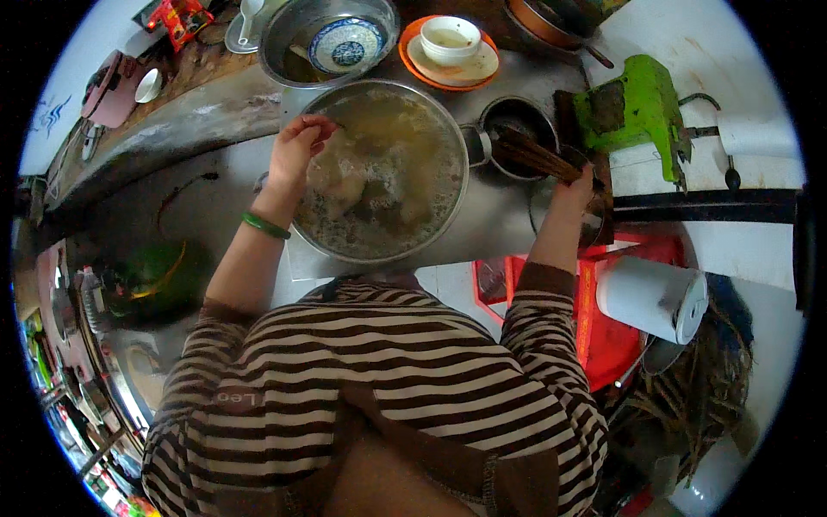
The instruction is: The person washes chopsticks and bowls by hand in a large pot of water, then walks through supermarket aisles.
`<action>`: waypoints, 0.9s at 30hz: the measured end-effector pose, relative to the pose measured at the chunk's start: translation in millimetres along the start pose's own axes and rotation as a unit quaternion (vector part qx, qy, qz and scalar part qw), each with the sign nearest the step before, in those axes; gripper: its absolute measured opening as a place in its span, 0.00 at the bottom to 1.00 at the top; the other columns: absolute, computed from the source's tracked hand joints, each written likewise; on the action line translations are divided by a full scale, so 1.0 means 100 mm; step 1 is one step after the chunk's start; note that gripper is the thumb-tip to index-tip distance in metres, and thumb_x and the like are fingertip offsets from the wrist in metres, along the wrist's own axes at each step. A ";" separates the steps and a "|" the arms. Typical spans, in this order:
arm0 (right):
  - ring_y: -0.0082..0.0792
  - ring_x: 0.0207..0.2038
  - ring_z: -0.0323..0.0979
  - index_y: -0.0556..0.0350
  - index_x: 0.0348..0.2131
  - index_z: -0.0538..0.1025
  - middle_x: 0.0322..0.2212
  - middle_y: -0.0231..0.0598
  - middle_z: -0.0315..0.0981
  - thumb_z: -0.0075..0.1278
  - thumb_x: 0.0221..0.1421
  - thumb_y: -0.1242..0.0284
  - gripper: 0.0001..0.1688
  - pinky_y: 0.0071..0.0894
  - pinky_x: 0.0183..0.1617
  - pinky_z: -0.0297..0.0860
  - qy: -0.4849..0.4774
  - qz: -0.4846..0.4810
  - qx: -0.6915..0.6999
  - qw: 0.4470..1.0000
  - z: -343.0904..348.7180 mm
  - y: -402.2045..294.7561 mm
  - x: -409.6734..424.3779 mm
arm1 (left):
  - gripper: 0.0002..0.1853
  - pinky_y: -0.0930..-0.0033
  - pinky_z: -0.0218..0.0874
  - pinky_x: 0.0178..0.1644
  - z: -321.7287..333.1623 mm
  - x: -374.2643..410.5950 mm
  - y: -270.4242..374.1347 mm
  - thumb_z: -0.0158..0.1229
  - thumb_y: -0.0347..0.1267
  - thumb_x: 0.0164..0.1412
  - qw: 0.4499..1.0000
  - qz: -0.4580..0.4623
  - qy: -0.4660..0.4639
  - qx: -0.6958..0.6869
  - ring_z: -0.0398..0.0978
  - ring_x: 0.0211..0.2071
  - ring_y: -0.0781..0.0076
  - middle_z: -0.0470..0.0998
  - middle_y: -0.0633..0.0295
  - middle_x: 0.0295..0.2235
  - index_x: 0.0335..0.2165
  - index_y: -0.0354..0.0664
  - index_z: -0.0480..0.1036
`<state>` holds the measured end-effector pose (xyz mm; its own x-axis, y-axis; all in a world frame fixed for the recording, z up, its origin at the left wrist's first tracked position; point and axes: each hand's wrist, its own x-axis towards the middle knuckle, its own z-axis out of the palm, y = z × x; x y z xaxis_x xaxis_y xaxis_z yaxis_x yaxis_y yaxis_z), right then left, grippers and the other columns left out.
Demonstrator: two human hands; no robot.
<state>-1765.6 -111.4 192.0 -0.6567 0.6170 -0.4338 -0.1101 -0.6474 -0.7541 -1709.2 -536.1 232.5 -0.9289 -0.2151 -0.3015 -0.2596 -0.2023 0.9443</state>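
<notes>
A wide metal pan point(381, 213) of cloudy, foamy liquid stands on the metal counter before me. My left hand point(300, 147) is over its upper left part, thumb and fingers pinched together. Whether a small dark bit at the fingertips is held is too unclear to tell. In my right hand point(577, 187) is a bundle of thin brown sticks point(533, 152), like a bamboo pot brush. Its far end reaches into a small dark saucepan point(501, 106) to the right of the pan. The saucepan's handle point(475, 143) points toward the pan.
Behind the pan are a metal basin point(278, 64) with a blue-patterned bowl point(347, 45) and stacked dishes point(450, 40) on an orange plate point(406, 48). A green metal machine part point(636, 119) stands right. Below are a red plastic stool point(585, 310) and a white canister point(646, 297).
</notes>
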 end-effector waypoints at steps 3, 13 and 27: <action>0.33 0.34 0.63 0.54 0.36 0.66 0.34 0.34 0.64 0.47 0.46 0.61 0.20 0.34 0.36 0.60 0.058 0.049 -0.180 0.981 -0.15 0.14 0.11 | 0.08 0.81 0.55 0.33 -0.04 -0.01 0.03 0.42 0.27 0.49 1.000 -0.015 0.011 0.014 0.67 0.31 0.82 0.72 0.66 0.29 0.30 0.42 0.67; 0.24 0.23 0.60 0.59 0.35 0.66 0.25 0.35 0.65 0.53 0.41 0.70 0.20 0.22 0.23 0.57 -0.069 0.114 -0.217 0.967 -0.34 0.16 -0.17 | 0.10 0.81 0.56 0.31 -0.08 -0.01 -0.07 0.42 0.27 0.50 0.999 -0.014 -0.023 0.036 0.65 0.26 0.81 0.71 0.65 0.27 0.33 0.37 0.66; 0.34 0.30 0.67 0.63 0.37 0.64 0.31 0.43 0.64 0.45 0.46 0.68 0.19 0.25 0.31 0.68 -0.322 0.093 -0.502 0.798 2.11 0.73 0.02 | 0.09 0.82 0.56 0.30 -0.12 -0.14 -0.17 0.43 0.28 0.50 0.990 -0.001 -0.062 0.125 0.64 0.25 0.83 0.70 0.67 0.26 0.31 0.38 0.67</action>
<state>-1932.5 -252.0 240.4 -0.8747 -0.0150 -0.4845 0.4741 0.1822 -0.8614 -1688.4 -540.5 218.8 -0.9497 -0.0930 -0.2992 -0.3040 0.0429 0.9517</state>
